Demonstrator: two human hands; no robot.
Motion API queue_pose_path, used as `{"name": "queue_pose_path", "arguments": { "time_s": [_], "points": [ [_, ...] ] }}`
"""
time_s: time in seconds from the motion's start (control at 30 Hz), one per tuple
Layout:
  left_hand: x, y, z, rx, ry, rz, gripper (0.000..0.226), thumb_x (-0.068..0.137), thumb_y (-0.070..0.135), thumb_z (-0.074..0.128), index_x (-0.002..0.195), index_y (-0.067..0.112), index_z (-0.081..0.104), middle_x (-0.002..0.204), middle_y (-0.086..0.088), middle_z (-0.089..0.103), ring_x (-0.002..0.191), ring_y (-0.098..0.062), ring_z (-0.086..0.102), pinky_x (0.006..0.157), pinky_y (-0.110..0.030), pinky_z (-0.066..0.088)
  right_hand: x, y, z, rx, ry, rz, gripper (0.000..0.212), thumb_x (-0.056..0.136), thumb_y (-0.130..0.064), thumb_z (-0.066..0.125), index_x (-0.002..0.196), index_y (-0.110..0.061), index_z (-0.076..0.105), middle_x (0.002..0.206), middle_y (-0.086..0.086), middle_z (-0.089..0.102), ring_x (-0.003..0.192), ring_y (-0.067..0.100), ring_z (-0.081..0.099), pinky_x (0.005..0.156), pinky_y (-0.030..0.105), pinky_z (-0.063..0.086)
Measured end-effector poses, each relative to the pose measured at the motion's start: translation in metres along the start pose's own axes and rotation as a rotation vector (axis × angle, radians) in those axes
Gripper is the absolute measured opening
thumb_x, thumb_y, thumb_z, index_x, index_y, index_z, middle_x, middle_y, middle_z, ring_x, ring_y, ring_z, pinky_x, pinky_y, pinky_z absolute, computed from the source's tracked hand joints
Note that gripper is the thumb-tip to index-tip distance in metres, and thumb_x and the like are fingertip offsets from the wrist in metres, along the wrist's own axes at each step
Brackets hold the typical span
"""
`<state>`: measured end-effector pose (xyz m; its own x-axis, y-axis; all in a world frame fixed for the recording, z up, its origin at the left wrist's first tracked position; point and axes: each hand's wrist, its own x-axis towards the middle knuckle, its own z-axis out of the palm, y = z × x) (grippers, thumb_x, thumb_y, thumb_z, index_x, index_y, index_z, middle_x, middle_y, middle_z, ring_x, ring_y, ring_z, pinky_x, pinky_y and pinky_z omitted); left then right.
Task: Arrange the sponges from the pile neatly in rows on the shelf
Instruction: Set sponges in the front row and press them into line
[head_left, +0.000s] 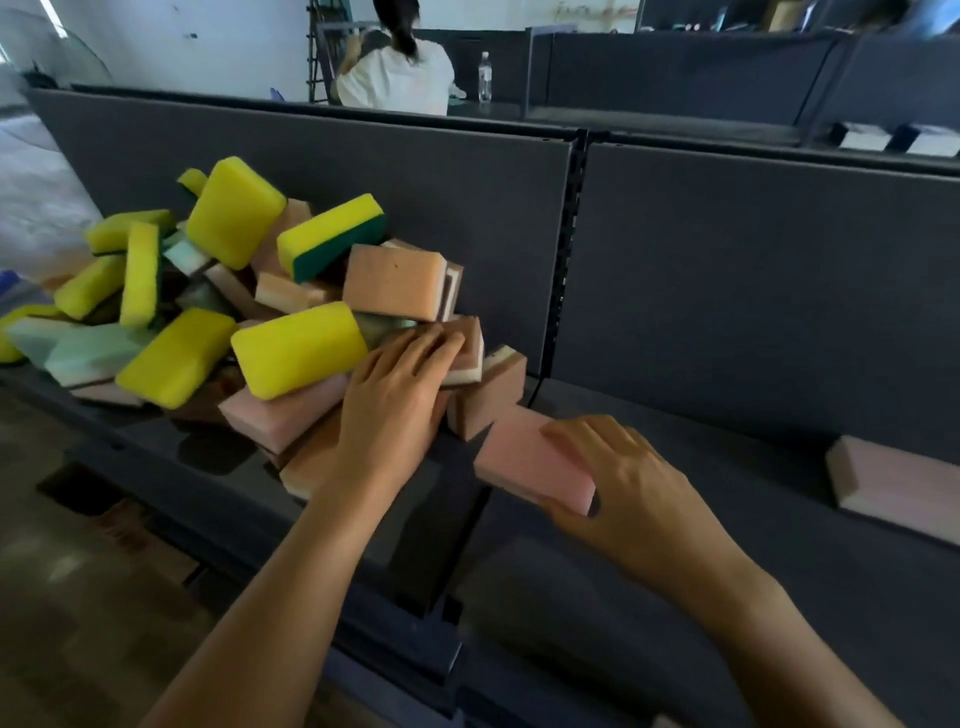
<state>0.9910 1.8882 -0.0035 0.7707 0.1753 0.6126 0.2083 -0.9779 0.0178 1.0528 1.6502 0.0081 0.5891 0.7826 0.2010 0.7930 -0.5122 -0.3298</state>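
Observation:
A pile of sponges (234, 291), yellow, pink and pale green, lies heaped on the left part of the dark grey shelf (649, 587). My left hand (400, 384) rests on the pile's right edge, its fingers laid over a pink-and-white sponge (470, 353). My right hand (618, 478) grips a pink sponge (524, 460) by its near end, just right of the pile and low over the shelf. One pink sponge (893, 486) lies alone on the shelf at the far right.
A dark grey back panel (753, 270) rises behind the shelf, with a slotted upright post (569, 249) dividing two bays. Beyond it a person in a white top (395, 78) sits beside a water bottle (484, 78). Floor lies at lower left.

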Motion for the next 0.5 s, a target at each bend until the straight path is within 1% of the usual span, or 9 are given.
{"name": "queue_pose_path", "arguments": {
  "time_s": [0.07,0.2,0.33,0.4,0.5],
  "points": [
    [-0.001,0.016,-0.013,-0.029,0.013,0.023,0.058,0.08,0.012,0.072,0.135,0.013,0.055,0.136,-0.007,0.057,0.123,-0.026,0.055,0.093,-0.042,0.047,-0.011,0.01,-0.007,0.001,0.036,0.013,0.067,0.084,-0.046,0.066,0.144,-0.033,0.038,0.139,-0.012,0.042,0.123,0.015,0.045,0.088,0.037,0.052],
    [-0.005,0.058,-0.033,-0.073,0.015,0.081,0.059,0.079,0.014,0.072,0.136,0.013,0.055,0.137,-0.007,0.057,0.124,-0.025,0.055,0.096,-0.042,0.047,-0.04,0.038,-0.026,0.001,0.105,0.078,0.066,0.08,-0.041,0.07,0.14,-0.03,0.044,0.134,-0.011,0.047,0.12,0.018,0.048,0.084,0.041,0.054],
    [-0.015,0.107,-0.023,-0.142,-0.066,0.148,0.063,0.075,0.015,0.075,0.135,0.012,0.056,0.135,-0.01,0.057,0.125,-0.029,0.054,0.099,-0.048,0.048,-0.075,0.072,-0.043,-0.028,0.164,0.162,0.062,0.078,-0.038,0.069,0.135,-0.028,0.046,0.131,-0.009,0.049,0.115,0.022,0.052,0.079,0.045,0.055],
    [-0.022,0.131,-0.013,-0.187,-0.117,0.176,0.067,0.072,0.014,0.08,0.135,0.012,0.056,0.132,-0.009,0.059,0.121,-0.029,0.057,0.097,-0.047,0.049,-0.095,0.088,-0.051,-0.037,0.179,0.223,0.062,0.078,-0.038,0.068,0.135,-0.028,0.046,0.13,-0.009,0.049,0.115,0.022,0.051,0.077,0.046,0.054],
    [-0.028,0.166,-0.002,-0.237,-0.182,0.221,0.069,0.07,0.014,0.081,0.134,0.014,0.057,0.132,-0.006,0.059,0.12,-0.027,0.057,0.095,-0.045,0.049,-0.125,0.107,-0.062,-0.063,0.198,0.321,0.062,0.077,-0.039,0.067,0.135,-0.029,0.046,0.131,-0.01,0.049,0.117,0.02,0.05,0.079,0.044,0.053]
  ]
}}
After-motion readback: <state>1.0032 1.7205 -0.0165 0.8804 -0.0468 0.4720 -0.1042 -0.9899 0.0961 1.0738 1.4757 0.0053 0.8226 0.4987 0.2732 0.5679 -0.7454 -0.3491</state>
